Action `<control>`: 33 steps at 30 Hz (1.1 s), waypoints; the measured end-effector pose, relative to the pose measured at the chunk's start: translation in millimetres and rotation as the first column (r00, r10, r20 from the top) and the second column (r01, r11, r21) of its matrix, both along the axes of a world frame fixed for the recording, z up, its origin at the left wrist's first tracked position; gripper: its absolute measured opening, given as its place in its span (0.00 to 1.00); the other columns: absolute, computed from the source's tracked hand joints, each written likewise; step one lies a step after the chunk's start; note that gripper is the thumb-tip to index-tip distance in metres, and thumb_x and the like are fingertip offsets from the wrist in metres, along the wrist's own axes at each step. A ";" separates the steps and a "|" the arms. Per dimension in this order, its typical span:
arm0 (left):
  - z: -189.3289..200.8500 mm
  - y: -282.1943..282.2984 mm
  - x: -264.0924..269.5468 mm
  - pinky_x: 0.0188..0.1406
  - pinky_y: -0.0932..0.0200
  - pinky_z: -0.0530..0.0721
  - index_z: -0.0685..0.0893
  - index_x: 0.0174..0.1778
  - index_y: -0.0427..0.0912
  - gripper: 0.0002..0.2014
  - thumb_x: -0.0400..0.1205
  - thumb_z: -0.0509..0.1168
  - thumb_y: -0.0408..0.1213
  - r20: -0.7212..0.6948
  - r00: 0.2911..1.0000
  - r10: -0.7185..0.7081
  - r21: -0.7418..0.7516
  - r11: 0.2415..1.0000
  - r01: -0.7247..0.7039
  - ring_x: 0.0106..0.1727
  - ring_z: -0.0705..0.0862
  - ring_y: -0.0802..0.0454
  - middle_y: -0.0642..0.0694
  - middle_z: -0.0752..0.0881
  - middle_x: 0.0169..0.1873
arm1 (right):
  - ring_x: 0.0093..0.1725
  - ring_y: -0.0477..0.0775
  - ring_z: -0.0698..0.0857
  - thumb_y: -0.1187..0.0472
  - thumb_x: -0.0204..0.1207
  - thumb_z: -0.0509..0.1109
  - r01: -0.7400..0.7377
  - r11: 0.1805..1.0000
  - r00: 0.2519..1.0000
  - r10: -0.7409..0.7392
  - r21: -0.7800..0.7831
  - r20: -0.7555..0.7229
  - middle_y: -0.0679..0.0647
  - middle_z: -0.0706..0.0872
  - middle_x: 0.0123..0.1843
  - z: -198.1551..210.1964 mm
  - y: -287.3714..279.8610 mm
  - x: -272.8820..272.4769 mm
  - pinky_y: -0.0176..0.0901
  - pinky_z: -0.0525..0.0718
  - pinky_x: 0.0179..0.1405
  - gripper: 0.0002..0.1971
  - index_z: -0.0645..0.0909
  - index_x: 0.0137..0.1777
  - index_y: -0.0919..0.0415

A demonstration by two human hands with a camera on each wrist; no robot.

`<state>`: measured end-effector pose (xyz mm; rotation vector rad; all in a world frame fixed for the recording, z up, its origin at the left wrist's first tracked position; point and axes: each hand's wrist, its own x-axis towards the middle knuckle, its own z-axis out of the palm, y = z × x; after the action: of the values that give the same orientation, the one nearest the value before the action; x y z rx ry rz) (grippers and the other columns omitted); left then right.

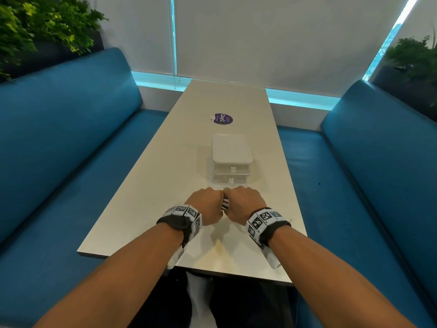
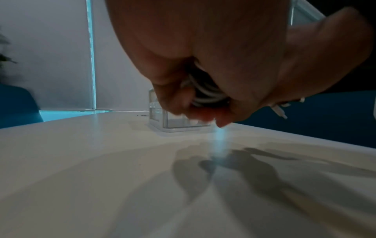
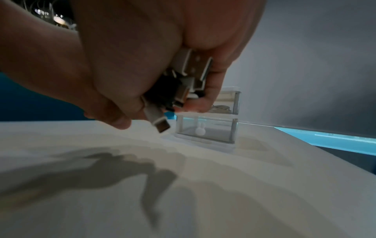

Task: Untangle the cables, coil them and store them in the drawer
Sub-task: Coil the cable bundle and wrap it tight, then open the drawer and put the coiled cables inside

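Both hands meet knuckle to knuckle just in front of a small clear two-drawer box (image 1: 231, 162) on the white table (image 1: 146, 185). My left hand (image 1: 206, 204) grips a coiled white cable (image 2: 205, 91), its fingers curled round the loops. My right hand (image 1: 243, 203) grips a bundle of black and white cable (image 3: 183, 85); a grey plug (image 3: 157, 119) sticks out below the thumb. From the head view only a striped bit of the cables (image 1: 225, 205) shows between the hands. Both drawers look pushed in, and the upper drawer (image 3: 223, 103) holds a coiled cable.
A purple round sticker (image 1: 221, 119) lies on the table beyond the drawer box. Blue benches (image 1: 71, 143) run along both sides of the table. Plants (image 1: 40, 27) stand behind the backrests, and a blind-covered window closes the far end.
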<state>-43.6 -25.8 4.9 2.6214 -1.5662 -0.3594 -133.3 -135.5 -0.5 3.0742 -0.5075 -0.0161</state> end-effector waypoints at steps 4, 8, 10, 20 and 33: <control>-12.9 -0.3 6.1 0.36 0.55 0.83 0.77 0.52 0.47 0.12 0.75 0.69 0.41 -0.173 0.984 0.031 -0.023 0.999 -0.036 0.40 0.85 0.47 0.47 0.85 0.42 | 0.35 0.58 0.80 0.57 0.74 0.65 0.006 1.000 0.999 -0.007 -0.015 -0.038 0.52 0.83 0.41 -8.4 -13.7 -4.6 0.47 0.76 0.33 0.06 0.75 0.50 0.52; -22.4 2.4 7.2 0.55 0.49 0.80 0.74 0.61 0.43 0.21 0.76 0.71 0.47 -0.159 0.981 0.109 0.032 0.994 -0.105 0.56 0.81 0.43 0.45 0.80 0.58 | 0.42 0.60 0.86 0.55 0.74 0.68 0.169 0.979 0.981 -0.178 0.112 0.076 0.50 0.85 0.41 -10.1 -33.8 -13.4 0.48 0.82 0.37 0.06 0.76 0.49 0.51; -24.7 4.9 4.6 0.62 0.46 0.74 0.75 0.67 0.41 0.25 0.79 0.70 0.50 -0.082 0.990 0.112 0.088 0.991 -0.105 0.65 0.74 0.40 0.44 0.74 0.65 | 0.42 0.60 0.86 0.53 0.74 0.70 0.250 0.948 0.940 -0.287 0.200 0.184 0.50 0.87 0.42 -4.3 -46.6 -13.6 0.48 0.83 0.38 0.08 0.78 0.50 0.50; -45.3 8.8 12.3 0.69 0.39 0.71 0.79 0.69 0.52 0.26 0.76 0.70 0.55 -0.108 0.989 0.103 0.023 0.995 -0.101 0.74 0.69 0.47 0.50 0.71 0.73 | 0.53 0.55 0.87 0.59 0.71 0.72 0.099 0.980 0.939 -0.149 0.174 0.310 0.42 0.80 0.68 34.0 -63.2 45.8 0.48 0.85 0.48 0.20 0.80 0.62 0.42; -46.6 -30.8 11.5 0.68 0.47 0.76 0.81 0.64 0.48 0.14 0.85 0.60 0.47 -0.244 0.905 0.348 -0.079 0.923 -0.376 0.64 0.83 0.44 0.47 0.83 0.63 | 0.47 0.58 0.85 0.56 0.68 0.72 0.136 0.957 0.981 -0.166 0.255 0.101 0.49 0.84 0.49 46.4 -61.5 31.8 0.52 0.86 0.47 0.09 0.84 0.48 0.48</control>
<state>-32.2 -56.6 -41.8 2.5906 -0.9715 -0.4908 -101.5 -196.9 45.9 3.2839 -0.8053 0.1149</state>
